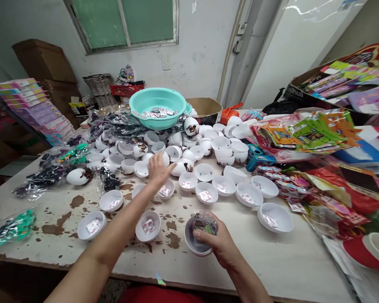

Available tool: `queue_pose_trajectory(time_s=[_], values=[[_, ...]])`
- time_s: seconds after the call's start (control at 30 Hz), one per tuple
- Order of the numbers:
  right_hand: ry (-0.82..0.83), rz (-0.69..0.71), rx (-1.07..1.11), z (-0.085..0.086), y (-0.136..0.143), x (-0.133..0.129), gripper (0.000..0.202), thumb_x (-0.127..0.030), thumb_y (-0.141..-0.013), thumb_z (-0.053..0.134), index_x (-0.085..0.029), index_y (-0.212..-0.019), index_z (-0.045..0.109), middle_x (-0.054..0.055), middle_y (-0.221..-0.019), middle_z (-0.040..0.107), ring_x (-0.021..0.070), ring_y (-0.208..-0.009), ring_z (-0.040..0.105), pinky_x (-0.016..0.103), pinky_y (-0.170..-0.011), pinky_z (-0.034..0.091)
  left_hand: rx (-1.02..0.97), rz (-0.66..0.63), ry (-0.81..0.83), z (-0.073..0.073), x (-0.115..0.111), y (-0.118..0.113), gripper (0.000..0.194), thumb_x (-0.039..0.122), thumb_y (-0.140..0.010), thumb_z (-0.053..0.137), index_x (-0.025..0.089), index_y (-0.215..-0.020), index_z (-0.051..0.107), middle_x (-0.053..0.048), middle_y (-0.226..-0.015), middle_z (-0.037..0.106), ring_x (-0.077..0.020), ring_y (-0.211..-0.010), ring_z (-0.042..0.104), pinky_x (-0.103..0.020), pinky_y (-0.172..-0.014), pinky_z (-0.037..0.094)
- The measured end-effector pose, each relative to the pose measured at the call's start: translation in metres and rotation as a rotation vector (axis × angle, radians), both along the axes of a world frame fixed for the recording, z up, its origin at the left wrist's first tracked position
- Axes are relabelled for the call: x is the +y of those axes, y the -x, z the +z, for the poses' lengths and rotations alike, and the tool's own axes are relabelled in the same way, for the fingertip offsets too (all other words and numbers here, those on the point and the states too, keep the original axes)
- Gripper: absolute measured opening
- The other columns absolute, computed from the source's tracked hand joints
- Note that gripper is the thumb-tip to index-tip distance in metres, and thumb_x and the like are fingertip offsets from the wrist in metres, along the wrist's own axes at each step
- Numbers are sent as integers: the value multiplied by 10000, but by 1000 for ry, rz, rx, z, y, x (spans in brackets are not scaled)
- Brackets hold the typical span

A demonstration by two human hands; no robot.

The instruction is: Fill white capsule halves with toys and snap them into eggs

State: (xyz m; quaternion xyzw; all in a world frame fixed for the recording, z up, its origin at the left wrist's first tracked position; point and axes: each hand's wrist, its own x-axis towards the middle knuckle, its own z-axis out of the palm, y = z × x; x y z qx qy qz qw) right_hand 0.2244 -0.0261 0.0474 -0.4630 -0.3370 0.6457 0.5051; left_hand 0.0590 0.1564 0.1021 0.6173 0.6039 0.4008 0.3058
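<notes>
My left hand (159, 170) reaches over the pile of white egg-shaped shells (205, 145), its fingers on or just above a shell; whether it grips one is hard to tell. Near the front edge, my right hand (213, 235) is closed round a white bowl-like shell half (197, 248) and a clear plastic packet (205, 223) with dark and green contents, thumb over the packet. Between and around the hands stand several open shell halves with small pink-and-white sachets, such as one half (148, 235) in front and another (275, 227) at the right.
A turquoise basin (158, 94) of sachets stands behind the pile. Dark plastic packets (44, 168) lie at the left, with a green packet (15, 227) near the left edge. Colourful packages (316, 130) and a red-and-white cup (366, 250) are at the right.
</notes>
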Motion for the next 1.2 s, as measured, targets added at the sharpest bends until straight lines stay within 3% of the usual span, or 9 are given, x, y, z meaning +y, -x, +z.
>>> queue_pose_trajectory(time_s=[0.1,0.2,0.3,0.47,0.6,0.73,0.9,1.1,1.2], values=[[13,-77,4,-5,-14,-9,516,-393,-558,897,-186,-941,619,19,-818,678,193,-738,607,281,-664,464,-46,135,20,9,50,23,271,356,-688,776,176,-856,663,-134,-1102,660,-385,-1274,430,-470,-1010,378],[40,-150,-3,-18,-26,-22,530,-385,-573,899,-194,-984,625,32,-866,702,211,-785,631,292,-699,480,-188,99,2,16,53,46,250,411,-789,659,168,-791,602,-62,-880,640,-275,-1046,571,-348,-867,460],[91,-251,13,-30,-36,-35,558,-360,-572,908,-201,-1032,633,43,-930,718,221,-846,648,300,-747,500,-343,-6,66,5,5,48,376,529,-850,552,161,-915,590,-63,-920,632,-207,-918,602,-285,-758,499],[139,-473,42,-38,-60,-51,599,-314,-488,943,-201,-1001,655,22,-900,724,199,-807,651,285,-734,517,-426,-316,476,-57,-111,7,491,540,-770,656,130,-1038,625,-137,-930,670,-248,-787,660,-350,-620,556],[149,-549,-20,-34,-72,-66,590,-310,-475,945,-197,-984,668,18,-896,727,187,-788,649,272,-724,511,-289,-324,526,-87,-146,-13,475,557,-841,553,149,-1072,623,-149,-1015,642,-299,-990,630,-462,-830,544],[146,-531,-58,-32,-68,-79,600,-331,-491,941,-203,-1002,654,10,-889,721,189,-787,646,283,-738,510,17,-429,327,-77,-149,-16,628,537,-703,745,295,-1258,578,-92,-1448,428,-357,-1383,313,-539,-1150,266],[92,-465,-102,-29,-62,-82,581,-368,-536,924,-197,-1008,631,29,-929,713,225,-848,650,335,-810,508,657,-564,196,-66,-154,-26,599,297,-709,769,320,-1276,579,-158,-1329,525,-432,-1236,461,-596,-958,428],[3,-317,-346,-16,-52,-82,500,-366,-615,864,-192,-1017,622,43,-934,700,248,-876,636,364,-837,489,183,-554,391,-35,-145,-20,590,509,-784,654,278,-1305,502,-29,-965,659,-225,-802,644,-334,-706,528],[-35,-135,-366,-10,-30,-77,388,-295,-658,784,-184,-998,632,36,-945,693,245,-891,618,363,-832,487,-29,-712,370,-13,-160,-23,603,438,-710,734,265,-1254,541,-18,-1015,648,-210,-884,628,-308,-766,516]])
